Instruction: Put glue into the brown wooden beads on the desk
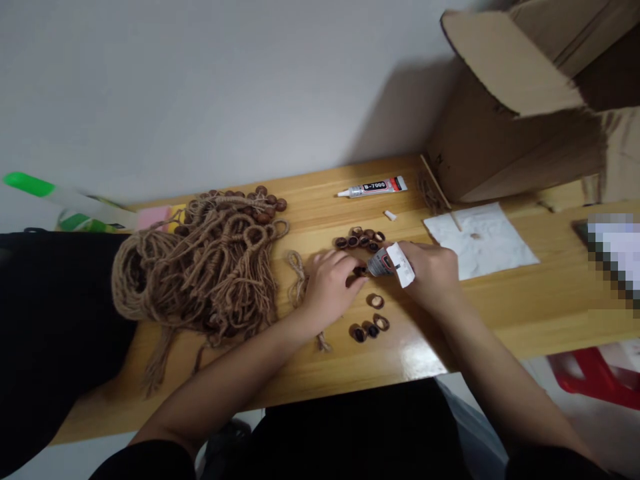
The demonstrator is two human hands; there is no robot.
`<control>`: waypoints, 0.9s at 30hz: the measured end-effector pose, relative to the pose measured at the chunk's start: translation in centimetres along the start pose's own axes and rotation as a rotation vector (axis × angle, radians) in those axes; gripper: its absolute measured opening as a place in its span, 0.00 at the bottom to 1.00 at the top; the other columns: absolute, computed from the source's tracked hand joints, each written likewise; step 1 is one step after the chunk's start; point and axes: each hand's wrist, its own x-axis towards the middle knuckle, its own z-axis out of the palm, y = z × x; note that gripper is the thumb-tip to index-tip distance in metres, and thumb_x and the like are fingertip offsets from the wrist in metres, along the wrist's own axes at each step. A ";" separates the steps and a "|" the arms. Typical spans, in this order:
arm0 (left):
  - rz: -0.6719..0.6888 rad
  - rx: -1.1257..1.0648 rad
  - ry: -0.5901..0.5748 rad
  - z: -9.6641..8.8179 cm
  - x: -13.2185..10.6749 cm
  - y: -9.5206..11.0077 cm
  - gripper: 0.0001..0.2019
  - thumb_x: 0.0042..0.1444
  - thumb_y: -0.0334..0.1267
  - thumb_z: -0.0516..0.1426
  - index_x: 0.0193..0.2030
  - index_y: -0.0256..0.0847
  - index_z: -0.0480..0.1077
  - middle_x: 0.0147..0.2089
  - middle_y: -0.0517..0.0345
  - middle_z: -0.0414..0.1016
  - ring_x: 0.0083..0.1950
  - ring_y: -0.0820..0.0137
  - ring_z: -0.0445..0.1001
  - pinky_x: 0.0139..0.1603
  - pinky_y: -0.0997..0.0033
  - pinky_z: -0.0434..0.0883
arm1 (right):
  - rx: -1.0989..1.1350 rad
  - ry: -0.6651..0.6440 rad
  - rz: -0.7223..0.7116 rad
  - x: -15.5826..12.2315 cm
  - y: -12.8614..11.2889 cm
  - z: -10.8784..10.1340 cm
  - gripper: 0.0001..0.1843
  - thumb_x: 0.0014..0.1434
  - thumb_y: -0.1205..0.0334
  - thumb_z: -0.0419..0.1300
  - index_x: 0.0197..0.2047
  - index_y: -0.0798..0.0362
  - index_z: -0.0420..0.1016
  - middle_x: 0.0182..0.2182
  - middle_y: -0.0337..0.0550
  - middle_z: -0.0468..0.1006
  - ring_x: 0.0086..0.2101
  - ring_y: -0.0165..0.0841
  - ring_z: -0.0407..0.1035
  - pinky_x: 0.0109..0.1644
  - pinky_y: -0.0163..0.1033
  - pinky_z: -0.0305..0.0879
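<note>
My right hand (433,270) is closed around a glue tube (381,263), whose narrow end points left. Between the fingertips of my left hand (331,283) is a small brown nutshell half (359,271), dark inside, right by the tube's tip. Whether glue is coming out is too small to tell. More shell halves (354,241) sit in a cluster beyond my hands. Nearer me lie a single shell half (375,301) and a small group of others (371,329). A knotted piece of twine (297,270) lies partly under my left hand.
A large heap of knotted jute rope (215,273) with round brown beads (265,207) covers the left side. A B-7000 glue tube (375,187) and a white cap (390,215) lie at the back. Rightward are a white sheet (493,243), a thin stick (441,192) and an open cardboard box (500,140).
</note>
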 end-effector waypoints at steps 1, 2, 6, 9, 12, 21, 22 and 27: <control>0.001 -0.001 0.003 0.0 0.0 0.0 0.04 0.52 0.34 0.63 0.32 0.40 0.71 0.35 0.56 0.75 0.40 0.62 0.71 0.43 0.58 0.67 | 0.000 0.001 0.008 0.0 0.0 0.0 0.12 0.50 0.59 0.50 0.25 0.56 0.72 0.18 0.44 0.72 0.18 0.28 0.60 0.24 0.33 0.46; 0.002 -0.001 0.006 0.0 0.0 0.0 0.04 0.52 0.34 0.63 0.32 0.40 0.71 0.35 0.56 0.75 0.40 0.63 0.71 0.43 0.58 0.67 | -0.003 0.009 0.022 0.0 0.0 0.0 0.13 0.50 0.59 0.50 0.24 0.56 0.72 0.18 0.45 0.71 0.18 0.28 0.60 0.24 0.33 0.46; 0.016 0.007 0.023 0.1 0.0 -0.1 0.05 0.50 0.34 0.64 0.32 0.40 0.71 0.34 0.57 0.75 0.40 0.63 0.71 0.42 0.59 0.67 | 0.000 0.038 0.029 0.1 0.0 0.1 0.13 0.48 0.58 0.50 0.23 0.56 0.71 0.17 0.44 0.71 0.17 0.28 0.59 0.24 0.33 0.46; 0.021 0.013 0.033 0.2 0.0 -0.1 0.06 0.50 0.34 0.64 0.31 0.40 0.71 0.35 0.57 0.76 0.40 0.63 0.71 0.42 0.60 0.67 | 0.012 0.029 0.000 0.0 0.1 0.1 0.13 0.49 0.58 0.50 0.23 0.56 0.71 0.18 0.44 0.72 0.18 0.27 0.60 0.24 0.33 0.46; 0.019 0.010 0.036 0.2 -0.1 -0.1 0.06 0.50 0.35 0.64 0.32 0.40 0.71 0.35 0.58 0.76 0.40 0.64 0.72 0.43 0.60 0.67 | 0.021 0.034 0.030 -0.1 0.3 0.1 0.16 0.53 0.58 0.49 0.23 0.56 0.71 0.17 0.43 0.70 0.19 0.27 0.60 0.24 0.33 0.46; 0.031 0.010 0.035 0.3 -0.1 -0.2 0.06 0.49 0.34 0.65 0.32 0.39 0.71 0.36 0.57 0.76 0.40 0.63 0.72 0.43 0.60 0.67 | 0.035 0.036 -0.021 0.0 0.2 0.0 0.17 0.53 0.58 0.47 0.24 0.56 0.73 0.17 0.45 0.71 0.18 0.28 0.59 0.23 0.33 0.47; 0.033 0.009 0.037 0.3 -0.1 -0.2 0.06 0.49 0.34 0.65 0.32 0.39 0.71 0.36 0.57 0.76 0.40 0.63 0.72 0.43 0.60 0.67 | 0.034 0.034 -0.021 0.0 0.2 -0.1 0.17 0.53 0.59 0.47 0.24 0.56 0.74 0.17 0.45 0.71 0.18 0.28 0.59 0.23 0.33 0.47; 0.045 0.007 0.052 0.3 -0.1 -0.2 0.06 0.49 0.33 0.65 0.32 0.39 0.71 0.35 0.56 0.76 0.40 0.63 0.71 0.42 0.60 0.67 | 0.051 0.049 -0.018 0.1 0.2 0.0 0.17 0.53 0.57 0.48 0.22 0.56 0.72 0.16 0.45 0.72 0.17 0.28 0.60 0.23 0.33 0.47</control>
